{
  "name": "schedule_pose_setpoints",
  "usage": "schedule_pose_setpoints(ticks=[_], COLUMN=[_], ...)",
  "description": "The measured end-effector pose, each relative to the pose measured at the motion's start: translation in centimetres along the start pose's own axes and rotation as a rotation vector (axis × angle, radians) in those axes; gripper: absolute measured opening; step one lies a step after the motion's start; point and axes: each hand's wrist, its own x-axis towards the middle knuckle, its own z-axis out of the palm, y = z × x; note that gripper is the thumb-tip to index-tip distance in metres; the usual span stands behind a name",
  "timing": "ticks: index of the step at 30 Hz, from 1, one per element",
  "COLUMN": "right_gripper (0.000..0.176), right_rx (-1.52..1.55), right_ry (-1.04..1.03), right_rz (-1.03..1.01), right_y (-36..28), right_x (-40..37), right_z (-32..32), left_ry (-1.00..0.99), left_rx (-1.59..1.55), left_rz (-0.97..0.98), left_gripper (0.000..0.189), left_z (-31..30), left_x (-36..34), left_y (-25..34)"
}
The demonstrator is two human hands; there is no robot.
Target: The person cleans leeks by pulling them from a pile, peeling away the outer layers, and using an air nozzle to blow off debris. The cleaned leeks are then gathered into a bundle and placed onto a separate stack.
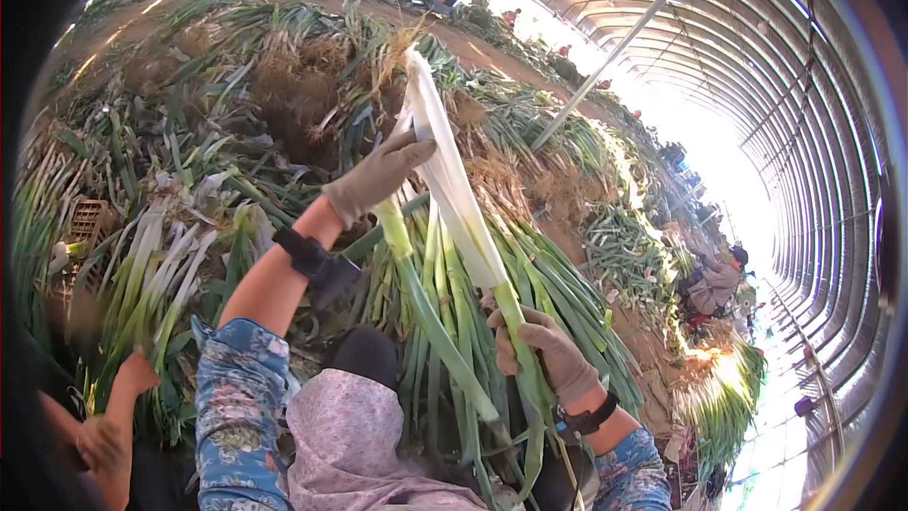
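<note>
A long leek slants across the middle, its white root end up and green leaves down. My left hand, in a grey-beige glove, is closed on a loose outer leaf beside the white shaft; the leaf hangs down from it. Lower right, my right hand, gloved too, has its fingers wrapped round the leek's green part. Under and behind both hands lies a large pile of leeks with roots on.
At the lower left, a co-worker's bare hands are beside other leeks. A brown crate stands at the left. Another person sits at the right near a bundle. A metal pole slants at the upper right.
</note>
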Motion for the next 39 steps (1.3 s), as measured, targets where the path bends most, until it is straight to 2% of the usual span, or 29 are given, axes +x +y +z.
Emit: schedule_pose_setpoints(ticks=[1,4,5,8,9,12,13,16,18,22,23,24,26,27,28,30,32,33,35,37,38,39], right_gripper=[0.058,0.062,0.063,0.055,0.053,0.047,0.044,0.038,0.034,0.032,0.031,0.03,0.028,0.027,0.027,0.026,0.025,0.024,0.023,0.024,0.025,0.027], right_rx=[-0.015,-0.045,-0.103,0.0,-0.008,0.034,0.072,0.222,0.366,-0.117,-0.203,-0.291,-0.282,-0.275,-0.325,-0.426,-0.449,-0.46,-0.445,-0.398,-0.39,-0.381], right_ry=[0.02,0.033,0.064,-0.046,-0.072,-0.096,-0.107,-0.154,-0.203,0.08,0.129,0.181,0.184,0.184,0.201,0.232,0.18,0.154,0.177,0.166,0.149,0.133], right_rz=[-0.001,-0.015,-0.019,-0.002,-0.006,0.033,0.038,0.055,0.063,0.015,-0.009,-0.033,-0.003,0.013,0.031,0.068,0.095,0.109,0.178,0.204,0.214,0.218], right_y=[0.0,0.0,0.2,0.8,0.8,1.4,1.7,2.9,3.7,3.3,3.2,2.9,2.2,2.0,1.4,0.3,0.1,0.4,1.5,3.1,3.6,3.9], right_x=[0.0,0.1,0.3,1.0,1.4,2.7,3.1,3.9,4.4,5.5,5.5,5.3,5.0,4.9,4.5,3.0,1.1,0.4,-0.4,-0.6,-0.7,-0.6], right_z=[0.6,1.5,2.0,2.2,2.5,2.7,2.7,2.4,2.1,2.9,3.4,3.8,4.1,4.1,3.9,2.6,1.1,0.8,1.8,1.8,2.0,2.1], left_ry=[-0.015,-0.044,0.0,0.128,0.102,0.194,0.126,0.164,0.188,0.367,0.426,0.413,0.388,0.378,0.388,0.388,0.535,0.536,0.108,-0.075,-0.111,-0.044], left_rx=[0.1,0.491,0.366,-0.016,-0.136,-0.438,-0.474,-0.424,-0.16,0.567,0.835,0.938,1.145,1.221,1.303,1.408,1.565,1.57,1.415,0.614,0.339,0.235], left_rz=[0.004,0.091,0.027,-0.156,-0.223,-0.239,-0.248,-0.282,-0.196,-0.041,0.094,0.082,0.062,0.189,0.184,0.028,0.021,-0.096,0.04,-0.289,-0.298,-0.269], left_gripper=[0.041,0.04,0.039,0.036,0.037,0.041,0.044,0.042,0.042,0.041,0.043,0.04,0.035,0.035,0.026,0.016,0.008,0.022,0.042,0.069,0.085,0.083], left_z=[-1.1,-3.1,-2.9,-0.6,0.1,2.6,2.7,3.0,2.8,2.3,1.4,0.6,0.3,-0.9,-2.2,-5.8,-10.7,-12.5,-16.3,-14.6,-13.2,-11.1], left_x=[-0.3,-0.9,-1.2,-2.2,-2.7,-3.7,-3.8,-4.0,-3.6,-3.7,-3.3,-3.5,-4.3,-4.4,-4.1,-3.9,-4.0,-4.2,-4.5,-5.3,-5.9,-6.7], left_y=[0.6,1.5,1.6,1.8,2.1,1.0,0.9,0.6,-1.0,-2.8,-4.1,-5.5,-4.7,-4.9,-4.1,-1.7,-1.2,-0.3,-2.5,-1.7,-1.3,-0.5])
